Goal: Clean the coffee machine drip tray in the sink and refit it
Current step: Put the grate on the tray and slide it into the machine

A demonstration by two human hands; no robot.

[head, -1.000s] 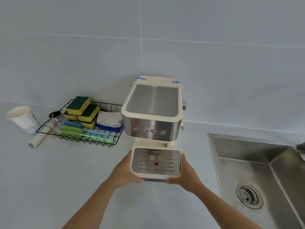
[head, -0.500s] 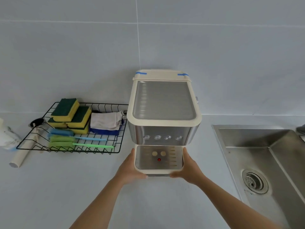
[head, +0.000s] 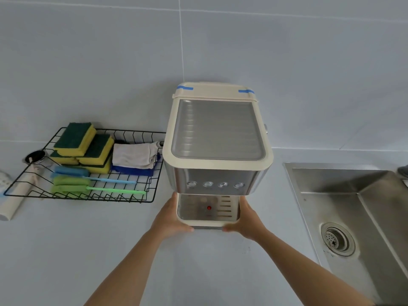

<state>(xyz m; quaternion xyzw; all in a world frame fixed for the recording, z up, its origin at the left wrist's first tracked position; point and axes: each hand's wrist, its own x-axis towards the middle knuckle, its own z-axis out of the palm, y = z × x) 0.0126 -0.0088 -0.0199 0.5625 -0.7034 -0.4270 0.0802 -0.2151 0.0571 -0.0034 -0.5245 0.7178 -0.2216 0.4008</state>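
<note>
The drip tray (head: 208,212) was grasped on its left side by the left hand (head: 171,219) and on its right by the right hand (head: 247,219), at the base of the coffee machine (head: 217,138), left of the sink (head: 353,195).

No text, brand, or number can be read. Small symbols are carried on the four round buttons (head: 208,184) across the front of the coffee machine (head: 217,138), but they are too small to be made out. A plain red dot (head: 209,208) is set in the drip tray (head: 208,209). Faint print is seen on the white container (head: 3,180) at the left edge, too blurred to read.
</note>
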